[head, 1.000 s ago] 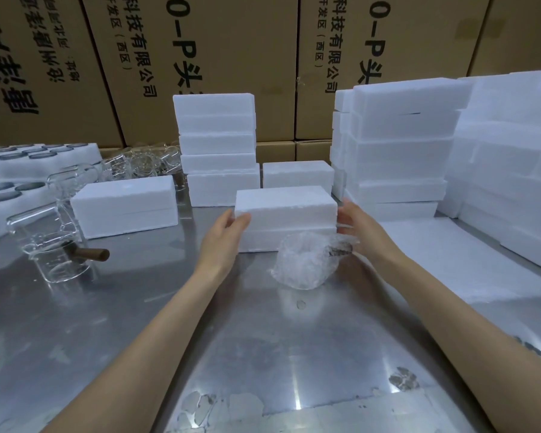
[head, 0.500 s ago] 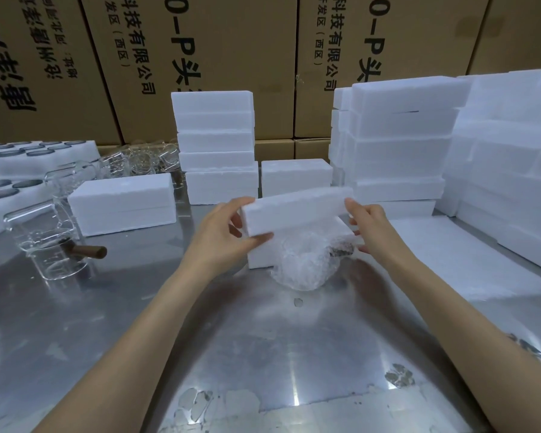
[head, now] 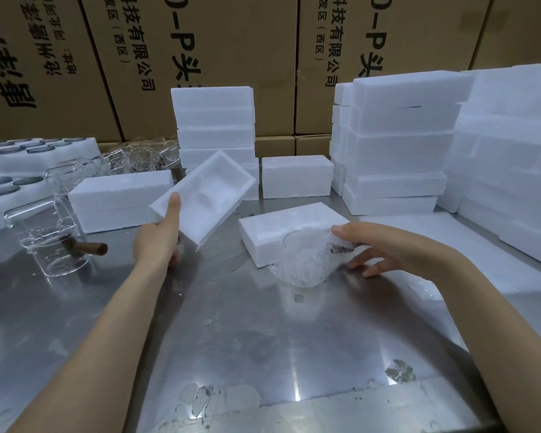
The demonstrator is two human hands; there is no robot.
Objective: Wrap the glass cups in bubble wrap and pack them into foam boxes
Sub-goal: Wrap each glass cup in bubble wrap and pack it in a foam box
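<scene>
Bubble-wrapped glass cup (head: 306, 260) lies on the steel worktop (head: 263, 339) against the foam box base (head: 291, 232). Right hand (head: 384, 248) hovers over it, fingers spread loose. Left hand (head: 160, 235) grips the tilted foam lid (head: 206, 198).

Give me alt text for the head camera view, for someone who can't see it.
A person's left hand holds a hollow foam box half tilted above a steel table, while the right hand reaches over a bubble-wrapped glass cup lying against the other foam box half. Stacks of foam boxes, bare glass cups and cardboard cartons surround them.
</scene>
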